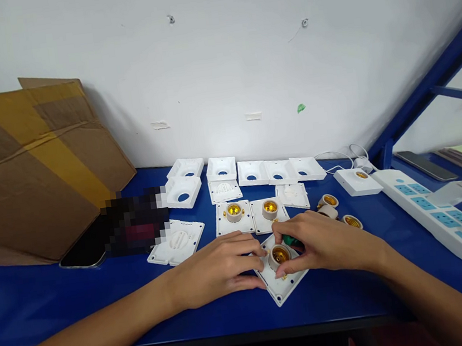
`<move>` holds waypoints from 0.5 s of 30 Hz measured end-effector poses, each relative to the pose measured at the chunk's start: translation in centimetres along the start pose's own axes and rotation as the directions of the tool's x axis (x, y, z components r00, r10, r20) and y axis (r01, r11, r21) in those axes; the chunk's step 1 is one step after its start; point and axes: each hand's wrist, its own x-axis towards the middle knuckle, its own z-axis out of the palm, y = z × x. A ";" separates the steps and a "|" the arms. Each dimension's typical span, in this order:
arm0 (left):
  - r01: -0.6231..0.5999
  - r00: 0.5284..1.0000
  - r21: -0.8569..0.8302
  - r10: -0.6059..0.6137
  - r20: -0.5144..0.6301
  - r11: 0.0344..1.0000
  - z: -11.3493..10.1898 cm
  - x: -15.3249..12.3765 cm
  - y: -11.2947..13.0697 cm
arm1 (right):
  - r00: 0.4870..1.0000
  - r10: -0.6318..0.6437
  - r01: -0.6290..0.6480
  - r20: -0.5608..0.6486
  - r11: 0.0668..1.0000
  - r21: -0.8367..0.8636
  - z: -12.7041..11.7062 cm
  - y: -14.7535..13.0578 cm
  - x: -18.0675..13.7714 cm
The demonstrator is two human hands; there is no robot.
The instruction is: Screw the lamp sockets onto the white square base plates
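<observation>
On the blue table (42, 314) in front of me lies a white square lamp-holder plate (282, 288) with a brass-lined socket (280, 254) in its middle. My left hand (217, 267) pinches the plate's left edge, fingers curled. My right hand (328, 242) grips the socket from the right with thumb and fingers, and a small green object (292, 240) shows under its fingers. Two similar plates with sockets (233, 217) (270, 215) lie just behind.
Several empty white covers (250, 173) line the back by the wall. Loose sockets (327, 201) lie right of my hands. A white power strip (438, 217) runs along the right. A flattened cardboard box (28, 170) leans at the left, a phone (81, 253) beside it.
</observation>
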 end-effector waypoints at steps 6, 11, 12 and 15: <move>0.002 1.000 0.009 -0.002 0.021 1.000 0.1 0.1 0.0 | 1.000 -0.008 0.008 0.007 1.000 -0.001 0.1 0.1 0.1; 0.001 1.000 0.001 -0.001 0.013 1.000 0.1 0.1 -0.1 | 1.000 -0.018 0.018 0.006 1.000 0.002 0.1 0.2 0.1; 0.002 1.000 -0.001 -0.002 0.013 1.000 0.1 0.1 -0.1 | 1.000 -0.019 0.019 0.004 1.000 0.003 0.1 0.2 0.1; 0.004 1.000 -0.011 -0.004 0.016 1.000 0.1 0.1 -0.1 | 1.000 -0.021 0.021 -0.005 1.000 0.002 0.2 0.2 0.0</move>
